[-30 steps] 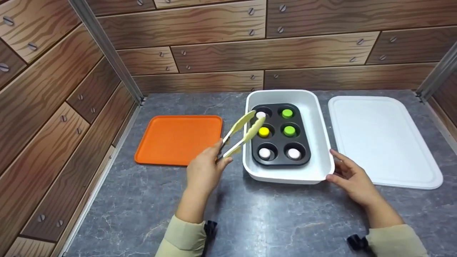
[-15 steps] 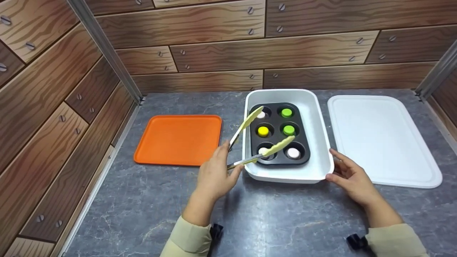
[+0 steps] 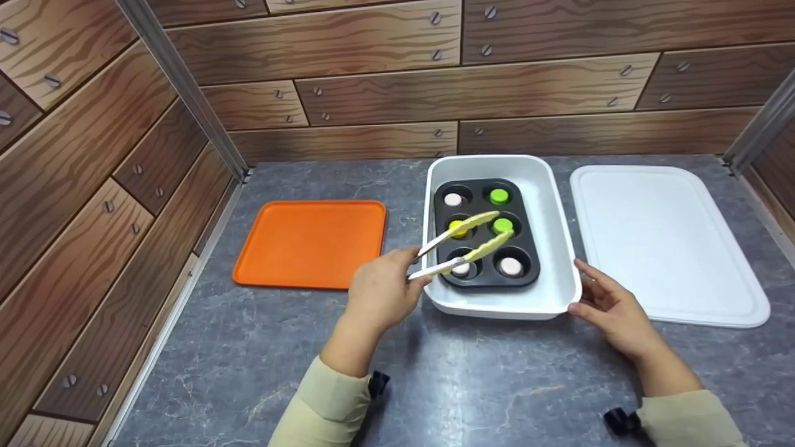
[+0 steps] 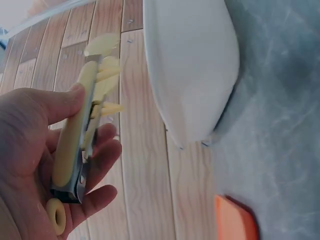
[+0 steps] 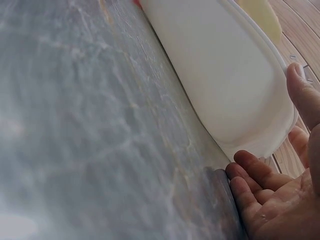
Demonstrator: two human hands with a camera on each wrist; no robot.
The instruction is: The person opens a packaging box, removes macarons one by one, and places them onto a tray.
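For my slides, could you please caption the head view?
Left hand holds yellow-tipped tongs over a muffin tin in a white tub; right hand touches the tub.

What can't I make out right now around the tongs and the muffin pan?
- Hinge end of the tongs: head view, hidden by the left hand.
- Part of the yellow piece: head view, covered by the tongs.
- Muffin pan: both wrist views, behind the wall of the white tub.
- Most of the orange tray: left wrist view, cut off by the bottom edge.

Plank-patterned walls [image 3: 372, 102] and metal corner posts [image 3: 187, 87] suggest a booth-like workspace.
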